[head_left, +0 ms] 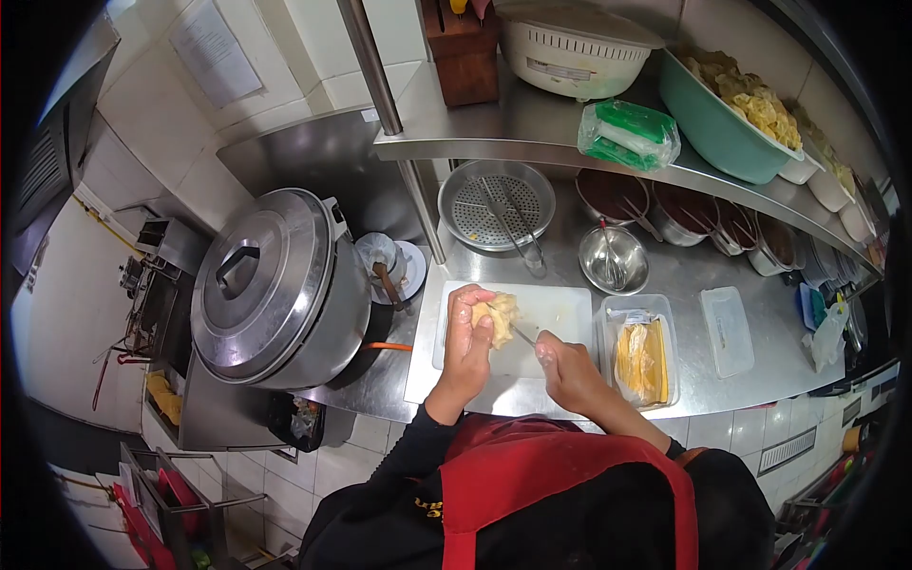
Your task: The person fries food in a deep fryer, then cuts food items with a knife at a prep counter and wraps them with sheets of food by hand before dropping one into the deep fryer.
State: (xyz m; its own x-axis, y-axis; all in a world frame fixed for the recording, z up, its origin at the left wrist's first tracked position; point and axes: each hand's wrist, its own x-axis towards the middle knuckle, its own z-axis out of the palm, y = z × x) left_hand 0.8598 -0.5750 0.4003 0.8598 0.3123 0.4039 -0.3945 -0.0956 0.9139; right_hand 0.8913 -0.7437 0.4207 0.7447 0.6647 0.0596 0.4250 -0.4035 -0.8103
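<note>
My left hand [469, 344] is closed round a pale yellow, lumpy piece of food [496, 319], holding it up over the white cutting board [556, 309]. What kind of food it is I cannot tell. My right hand [567, 369] grips a knife [523, 337] whose handle is hidden in the fist. The thin blade points up and left, with its tip at the food's right edge. To the right of the board stands a clear plastic container [674, 361] holding yellow slabs [642, 359].
A large lidded pot [275, 285] stands at left. Behind the board are a perforated metal pan [456, 199] with tongs and a bowl [594, 261] with a whisk. A shelf [456, 147] overhangs the back, carrying a green tub [698, 109]. A lid [728, 332] lies at right.
</note>
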